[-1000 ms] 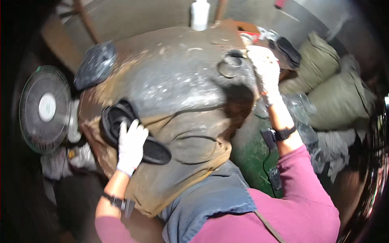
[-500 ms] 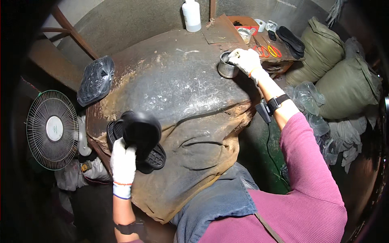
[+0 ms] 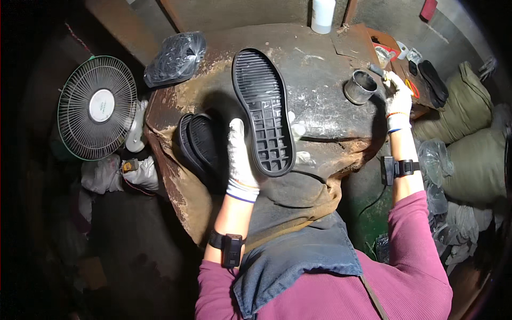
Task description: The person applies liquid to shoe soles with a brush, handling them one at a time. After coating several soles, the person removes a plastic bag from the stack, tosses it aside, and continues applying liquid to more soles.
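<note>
My left hand (image 3: 241, 157), in a white glove, grips a black shoe sole (image 3: 265, 114) by its left edge. The sole stands raised over the bench, its ribbed and gridded face toward me. More black soles (image 3: 200, 140) rest in a stack just left of that hand, partly in shadow. My right hand (image 3: 399, 98), gloved as well, is closed around a small brush-like tool (image 3: 376, 70) with a grey blunt end; most of its handle is hidden in the fingers. Beside and below this tool stands a metal cup (image 3: 360, 88) with a dark inside.
A worn dark cover (image 3: 325, 109) lies over the bench. A plastic-wrapped black bundle (image 3: 176, 58) sits at the far left, near a fan (image 3: 98, 104). At the back are a white bottle (image 3: 322, 16) and a red box (image 3: 392, 50); green sacks (image 3: 453, 106) stand right.
My left hand has lifted the sole off the stack toward the middle and turned its gridded face up. My right hand has come out of the cup with the brush-like tool. The view has shifted left.
</note>
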Action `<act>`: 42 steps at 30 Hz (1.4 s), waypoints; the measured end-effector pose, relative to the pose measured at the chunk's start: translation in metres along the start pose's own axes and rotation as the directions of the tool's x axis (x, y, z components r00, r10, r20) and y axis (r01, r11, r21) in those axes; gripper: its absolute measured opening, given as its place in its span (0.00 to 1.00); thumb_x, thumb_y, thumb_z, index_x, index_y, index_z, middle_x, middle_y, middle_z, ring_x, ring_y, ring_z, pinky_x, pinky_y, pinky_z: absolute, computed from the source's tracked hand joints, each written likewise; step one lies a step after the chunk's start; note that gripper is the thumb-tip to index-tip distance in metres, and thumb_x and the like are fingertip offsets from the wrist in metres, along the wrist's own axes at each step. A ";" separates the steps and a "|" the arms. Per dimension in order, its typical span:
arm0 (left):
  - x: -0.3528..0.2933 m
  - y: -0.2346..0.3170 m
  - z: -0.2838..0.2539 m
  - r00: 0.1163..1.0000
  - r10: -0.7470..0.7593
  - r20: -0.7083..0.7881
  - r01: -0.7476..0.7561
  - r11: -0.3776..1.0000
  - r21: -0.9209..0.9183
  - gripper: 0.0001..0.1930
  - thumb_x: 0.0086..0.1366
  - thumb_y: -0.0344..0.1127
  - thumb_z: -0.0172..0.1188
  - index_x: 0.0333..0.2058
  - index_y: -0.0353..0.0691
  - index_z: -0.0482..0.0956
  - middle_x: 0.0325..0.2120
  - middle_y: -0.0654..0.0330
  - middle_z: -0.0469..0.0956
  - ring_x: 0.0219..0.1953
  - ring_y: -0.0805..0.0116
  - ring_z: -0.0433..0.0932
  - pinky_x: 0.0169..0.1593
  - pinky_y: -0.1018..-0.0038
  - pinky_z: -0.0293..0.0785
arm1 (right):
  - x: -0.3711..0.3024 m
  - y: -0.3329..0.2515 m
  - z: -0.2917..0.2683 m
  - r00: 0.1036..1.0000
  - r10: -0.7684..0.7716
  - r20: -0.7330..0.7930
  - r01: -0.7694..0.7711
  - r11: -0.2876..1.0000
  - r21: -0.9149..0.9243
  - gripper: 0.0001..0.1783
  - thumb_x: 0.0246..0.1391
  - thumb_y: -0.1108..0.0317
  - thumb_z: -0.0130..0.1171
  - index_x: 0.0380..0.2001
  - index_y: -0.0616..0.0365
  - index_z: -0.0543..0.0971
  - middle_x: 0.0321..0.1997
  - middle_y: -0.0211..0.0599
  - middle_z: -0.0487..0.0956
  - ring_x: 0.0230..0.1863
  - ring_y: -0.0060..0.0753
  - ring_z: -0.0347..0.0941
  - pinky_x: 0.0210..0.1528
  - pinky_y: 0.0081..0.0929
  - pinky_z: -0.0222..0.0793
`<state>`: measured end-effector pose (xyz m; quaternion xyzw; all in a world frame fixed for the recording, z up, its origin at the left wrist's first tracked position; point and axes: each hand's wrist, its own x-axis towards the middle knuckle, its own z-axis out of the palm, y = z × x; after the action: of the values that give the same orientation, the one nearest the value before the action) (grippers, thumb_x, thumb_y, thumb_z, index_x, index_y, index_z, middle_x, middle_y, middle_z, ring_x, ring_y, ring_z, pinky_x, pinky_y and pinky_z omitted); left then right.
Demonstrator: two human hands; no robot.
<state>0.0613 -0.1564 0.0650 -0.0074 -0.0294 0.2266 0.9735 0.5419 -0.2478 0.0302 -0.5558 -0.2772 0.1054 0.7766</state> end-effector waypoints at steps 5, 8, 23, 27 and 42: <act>0.021 -0.037 0.000 0.994 -0.024 0.109 0.027 0.999 -0.032 0.45 0.73 0.72 0.45 0.75 0.43 0.59 0.72 0.46 0.64 0.73 0.39 0.63 0.67 0.26 0.63 | -0.078 -0.048 0.081 0.922 -0.321 0.217 0.386 0.805 -0.451 0.14 0.63 0.74 0.64 0.51 0.58 0.85 0.49 0.36 0.87 0.51 0.30 0.81 0.58 0.29 0.76; 0.022 -0.041 0.003 0.990 -0.107 0.097 0.112 0.992 -0.050 0.44 0.74 0.68 0.46 0.74 0.37 0.60 0.69 0.43 0.68 0.66 0.33 0.71 0.64 0.28 0.70 | -0.115 -0.063 0.131 0.927 -0.252 0.279 0.315 0.925 -0.211 0.13 0.63 0.78 0.63 0.50 0.60 0.85 0.48 0.34 0.86 0.49 0.26 0.81 0.57 0.27 0.77; -0.016 -0.020 -0.009 0.932 -0.317 -0.176 0.334 0.940 0.075 0.42 0.77 0.67 0.42 0.76 0.39 0.56 0.72 0.36 0.62 0.60 0.20 0.73 0.49 0.25 0.78 | -0.166 -0.067 0.162 0.687 -0.299 0.663 0.662 0.633 -0.401 0.14 0.61 0.67 0.60 0.48 0.50 0.87 0.49 0.36 0.87 0.52 0.39 0.83 0.57 0.34 0.78; -0.011 -0.021 -0.030 0.975 -0.220 0.039 0.216 0.973 0.082 0.37 0.78 0.66 0.39 0.72 0.43 0.64 0.69 0.41 0.68 0.59 0.24 0.75 0.55 0.22 0.72 | -0.218 -0.100 0.162 0.788 -0.006 0.615 0.232 0.929 -0.288 0.11 0.62 0.68 0.62 0.46 0.55 0.86 0.47 0.34 0.88 0.49 0.33 0.84 0.66 0.32 0.71; -0.011 0.009 0.002 0.940 -0.078 -0.332 0.142 0.975 0.172 0.24 0.80 0.51 0.54 0.62 0.39 0.78 0.50 0.55 0.86 0.45 0.64 0.86 0.50 0.67 0.86 | -0.241 -0.147 0.144 0.682 0.192 0.706 0.083 0.938 -0.335 0.07 0.56 0.72 0.69 0.39 0.58 0.89 0.41 0.34 0.88 0.42 0.28 0.84 0.57 0.33 0.77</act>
<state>0.0475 -0.1527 0.0664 0.0518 0.1520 0.1691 0.9724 0.2436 -0.2987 0.1232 -0.6012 -0.5600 0.2915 0.4899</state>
